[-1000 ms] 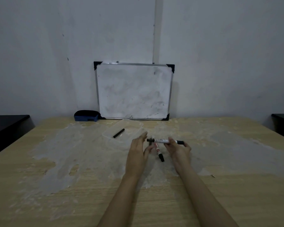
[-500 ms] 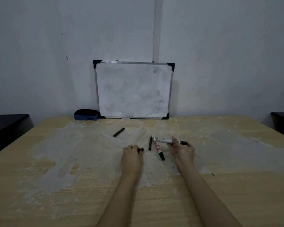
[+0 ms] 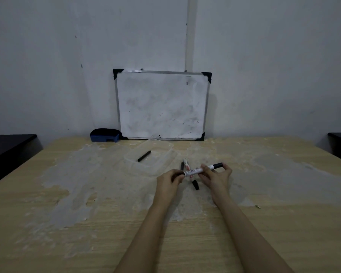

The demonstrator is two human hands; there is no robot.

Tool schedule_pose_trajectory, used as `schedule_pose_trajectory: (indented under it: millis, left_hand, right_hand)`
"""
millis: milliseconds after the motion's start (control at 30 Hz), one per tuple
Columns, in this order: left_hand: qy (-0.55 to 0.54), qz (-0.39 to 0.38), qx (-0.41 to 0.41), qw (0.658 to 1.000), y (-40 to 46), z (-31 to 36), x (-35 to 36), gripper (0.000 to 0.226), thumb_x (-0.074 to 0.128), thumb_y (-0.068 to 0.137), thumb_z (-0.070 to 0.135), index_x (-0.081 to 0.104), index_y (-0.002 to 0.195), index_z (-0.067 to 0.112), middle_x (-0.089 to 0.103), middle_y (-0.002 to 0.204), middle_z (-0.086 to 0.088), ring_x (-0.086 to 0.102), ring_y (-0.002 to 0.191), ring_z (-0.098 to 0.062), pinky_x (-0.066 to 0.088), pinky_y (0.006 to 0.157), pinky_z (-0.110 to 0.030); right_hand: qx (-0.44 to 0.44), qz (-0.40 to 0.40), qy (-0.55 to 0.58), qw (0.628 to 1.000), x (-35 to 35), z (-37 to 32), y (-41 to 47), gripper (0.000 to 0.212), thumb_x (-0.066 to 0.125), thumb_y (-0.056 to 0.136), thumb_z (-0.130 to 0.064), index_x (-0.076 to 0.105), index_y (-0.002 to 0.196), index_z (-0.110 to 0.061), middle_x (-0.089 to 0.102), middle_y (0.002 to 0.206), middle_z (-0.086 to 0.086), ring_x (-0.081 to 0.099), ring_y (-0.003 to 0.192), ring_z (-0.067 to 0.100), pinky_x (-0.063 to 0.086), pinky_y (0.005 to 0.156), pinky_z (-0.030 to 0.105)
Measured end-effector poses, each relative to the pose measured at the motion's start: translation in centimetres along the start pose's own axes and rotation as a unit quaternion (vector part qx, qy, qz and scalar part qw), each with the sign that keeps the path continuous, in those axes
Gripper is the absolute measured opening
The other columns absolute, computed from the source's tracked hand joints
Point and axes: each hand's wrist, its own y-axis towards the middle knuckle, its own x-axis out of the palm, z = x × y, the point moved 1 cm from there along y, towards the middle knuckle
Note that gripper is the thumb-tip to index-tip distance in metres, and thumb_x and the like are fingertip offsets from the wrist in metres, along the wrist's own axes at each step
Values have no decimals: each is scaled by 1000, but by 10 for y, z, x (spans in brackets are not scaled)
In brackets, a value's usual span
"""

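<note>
Both your hands hold the marker (image 3: 194,171) level, just above the table (image 3: 87,213)
Your right hand (image 3: 215,177) has its fingers clamped on the marker barrel near its black end; your left hand (image 3: 168,181), fingers curled together, pinches the black cap (image 3: 178,174) at the other end. A second marker (image 3: 187,164) lies on the table beneath. Just beyond sits a clear container (image 3: 166,157) with a black pen (image 3: 144,156) inside, then a whiteboard (image 3: 161,105) and a blue eraser (image 3: 104,134) by the wall

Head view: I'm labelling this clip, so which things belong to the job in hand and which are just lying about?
In use: white marker, held by the right hand; its black cap, pinched by the left hand.
Lying about: second marker and black pen on the table; black marker in the clear tub; whiteboard; blue eraser.
</note>
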Motion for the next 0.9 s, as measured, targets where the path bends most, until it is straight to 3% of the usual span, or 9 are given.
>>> schedule_pose_trajectory:
  millis: [167,300,433,700,800,900]
  left_hand:
    - [-59,11,-41,997,-1,2,6,21,61,84,1,67,104,-3,66,81,-9,59,60,1,46,55,2]
    - [-81,12,-56,995,-2,0,7,19,60,84,-3,67,101,-7,66,73,-8,59,45,11,48,53,-1]
    - [-91,15,-81,992,-3,0,6,19,60,82,-6,67,99,-9,63,63,-4,57,40,9,48,50,-2]
    - [-123,16,-95,988,-4,-2,7,18,60,81,-7,68,96,-8,66,68,-15,59,42,5,48,49,-4]
    - [-128,-4,-95,987,-2,0,7,18,60,82,-6,67,98,-10,64,65,-8,59,43,6,49,49,-4]
    - [-108,-6,-94,990,-2,6,9,29,63,83,3,62,111,-6,67,83,-11,64,64,-4,51,62,-10]
  right_hand:
    - [8,22,12,1000,0,0,0,57,60,80,9,20,110,-19,57,80,9,63,63,15,56,48,16]
    - [18,11,-12,1000,-3,0,1,57,61,81,7,18,109,-18,56,80,8,63,63,15,57,48,17]
    - [25,-7,-38,999,-4,1,1,58,62,81,5,18,109,-21,56,86,11,63,69,21,58,51,20]
    - [34,-10,-54,998,-4,0,2,58,64,80,4,19,107,-20,57,83,10,65,55,14,59,51,21]
    - [29,3,-37,999,-5,-2,3,55,62,82,1,20,109,-22,59,85,13,64,62,20,58,51,22]
    - [-7,8,-12,1000,-4,-8,5,51,57,86,1,23,117,-23,59,94,19,63,71,24,58,52,21]
